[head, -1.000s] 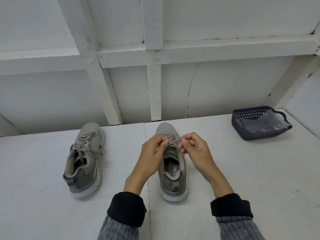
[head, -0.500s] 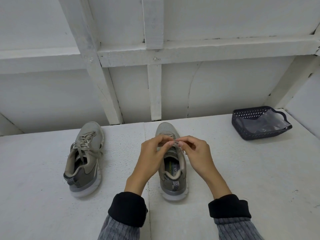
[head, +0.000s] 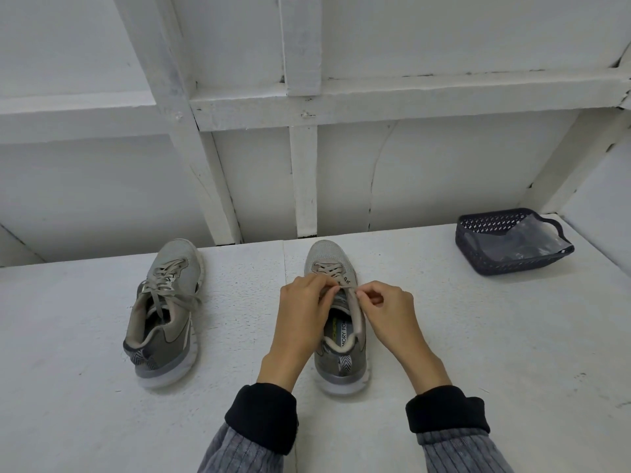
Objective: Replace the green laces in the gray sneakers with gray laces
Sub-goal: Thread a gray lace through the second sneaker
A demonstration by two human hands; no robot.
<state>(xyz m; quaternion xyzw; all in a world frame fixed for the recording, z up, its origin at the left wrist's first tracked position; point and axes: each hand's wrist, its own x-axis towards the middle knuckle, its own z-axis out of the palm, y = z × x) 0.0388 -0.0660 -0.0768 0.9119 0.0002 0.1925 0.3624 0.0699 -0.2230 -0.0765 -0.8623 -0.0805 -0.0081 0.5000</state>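
Two gray sneakers stand on a white tabletop [head: 444,336], toes pointing away toward the wall. The center sneaker [head: 338,367] sits straight ahead of the person, a mesh toe in pale gray, a darker gray heel with a black-and-white chevron pull tab, and a translucent whitish sole; a gray lace [head: 329,268] crosses its lowest eyelets near the toe, while the upper eyelets stand open. The left hand [head: 302,315] curls over the tongue area, its fingertips pinching the lace at the shoe's middle, and the right hand [head: 387,314] pinches a lace end between thumb and forefinger just beside the shoe's right edge, the other fingers curled in. The left sneaker [head: 167,312] stands well apart to the left, laced in gray up to the collar with loose ends draped over its opening. Near the right far corner of the table sits a dark perforated plastic basket [head: 491,257] holding a clear plastic bag [head: 526,244]; what is in the bag cannot be made out. The table surface is rough, white-painted and seamed down the middle. Behind it rises a white wall [head: 426,172] braced with white-painted wooden beams, upright, horizontal and slanted. On the insole of the center sneaker the letters "MORY FO" can be read, with a small yellow-green logo above them too blurred to read. Dark cuffs over gray ribbed sleeves cover both wrists.
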